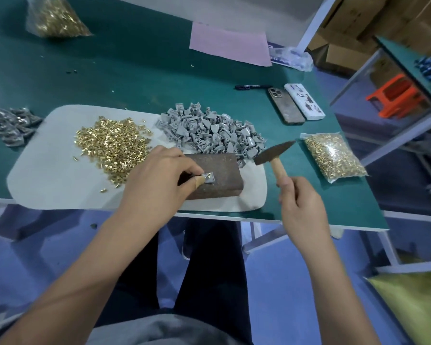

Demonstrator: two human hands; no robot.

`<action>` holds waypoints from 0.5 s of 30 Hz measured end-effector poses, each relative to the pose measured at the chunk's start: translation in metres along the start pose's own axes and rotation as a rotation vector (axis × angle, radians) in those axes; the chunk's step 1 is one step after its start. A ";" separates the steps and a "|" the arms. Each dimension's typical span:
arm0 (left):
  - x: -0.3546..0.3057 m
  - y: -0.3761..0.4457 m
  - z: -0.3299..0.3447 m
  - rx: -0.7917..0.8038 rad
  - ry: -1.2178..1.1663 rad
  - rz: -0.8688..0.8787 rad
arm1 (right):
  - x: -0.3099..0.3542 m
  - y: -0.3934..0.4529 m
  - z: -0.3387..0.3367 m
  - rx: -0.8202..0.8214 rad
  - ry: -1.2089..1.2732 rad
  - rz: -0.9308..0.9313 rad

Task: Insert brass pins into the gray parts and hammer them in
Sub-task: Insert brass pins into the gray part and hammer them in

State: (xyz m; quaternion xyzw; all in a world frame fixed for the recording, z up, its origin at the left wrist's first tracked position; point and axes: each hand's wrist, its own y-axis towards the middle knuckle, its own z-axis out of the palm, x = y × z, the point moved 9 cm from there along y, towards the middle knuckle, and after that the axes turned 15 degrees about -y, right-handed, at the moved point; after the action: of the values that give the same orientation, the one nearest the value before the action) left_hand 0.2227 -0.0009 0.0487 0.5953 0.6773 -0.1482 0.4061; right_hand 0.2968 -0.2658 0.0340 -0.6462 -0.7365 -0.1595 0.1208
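My left hand [159,178] pinches a small gray part [208,177] with a brass pin in it, holding it flat on a rusty brown metal block [222,170]. My right hand [301,207] grips the wooden handle of a hammer [274,155], whose head hangs to the right of the block, above the table. A heap of loose brass pins [112,145] lies on the white mat [47,180] left of the block. Behind the block is a pile of gray parts [209,130].
A sealed bag of brass pins [334,156] lies at the right, another bag [55,18] far back left. A phone [285,105], a white box [304,100] and a pen [251,87] lie behind. More gray parts [8,125] lie at the left edge. The table's front edge runs just below the mat.
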 end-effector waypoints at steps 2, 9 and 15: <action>-0.001 0.002 0.000 0.004 0.029 0.003 | 0.022 -0.007 -0.010 0.015 0.104 -0.119; -0.004 0.003 -0.002 -0.027 0.079 0.017 | 0.069 -0.025 -0.025 0.012 -0.084 -0.296; -0.007 0.001 -0.003 -0.044 0.086 0.030 | 0.085 -0.032 -0.028 -0.033 -0.178 -0.319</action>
State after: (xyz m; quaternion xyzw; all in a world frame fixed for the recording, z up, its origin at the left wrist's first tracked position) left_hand 0.2223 -0.0028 0.0558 0.6020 0.6883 -0.1013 0.3918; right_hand 0.2524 -0.2023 0.0899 -0.5346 -0.8347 -0.1309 0.0176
